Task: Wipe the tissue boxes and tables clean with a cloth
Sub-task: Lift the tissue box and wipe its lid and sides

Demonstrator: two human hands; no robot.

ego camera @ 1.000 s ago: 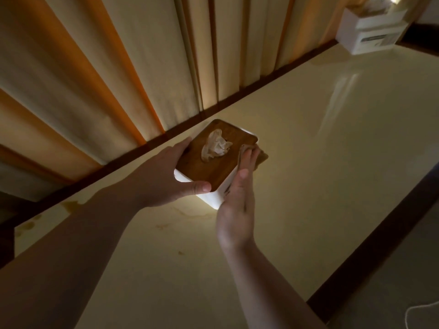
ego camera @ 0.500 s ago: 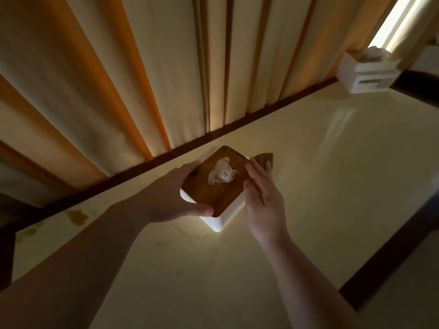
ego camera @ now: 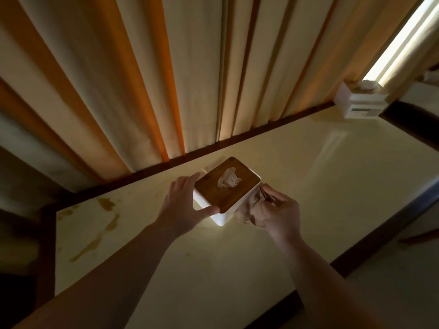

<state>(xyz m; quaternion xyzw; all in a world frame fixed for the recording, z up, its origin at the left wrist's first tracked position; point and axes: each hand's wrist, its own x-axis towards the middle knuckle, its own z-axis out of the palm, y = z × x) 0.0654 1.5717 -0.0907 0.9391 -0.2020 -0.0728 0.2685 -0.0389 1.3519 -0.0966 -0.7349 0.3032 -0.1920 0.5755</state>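
Reaching forward over the cream table point(ego camera: 237, 269), both my forearms run up from the bottom edge toward the tissue box point(ego camera: 225, 198), which sits near the table's far edge. My left hand point(ego camera: 183, 205) is spread around the box's left end: fingers lie straight along the far left corner and the thumb is laid along the near edge of the wooden lid point(ego camera: 223, 186), bracing the box without curling round it. My right hand point(ego camera: 275, 210) has its fingers curled on a crumpled brownish cloth point(ego camera: 251, 205), pressing it against the white right side of the box; the motion blur there keeps me from telling exactly how the fingers lie. A white tissue point(ego camera: 229, 181) pokes up through the middle of the lid. Brownish stains point(ego camera: 107, 217) mark the tabletop off to the left, well apart from the box. Behind the table's dark trim hang cream and orange curtains point(ego camera: 166, 79). Far off at the right corner of the table stands a second, white tissue box point(ego camera: 361, 103), beside a bright gap of daylight point(ego camera: 403, 39).
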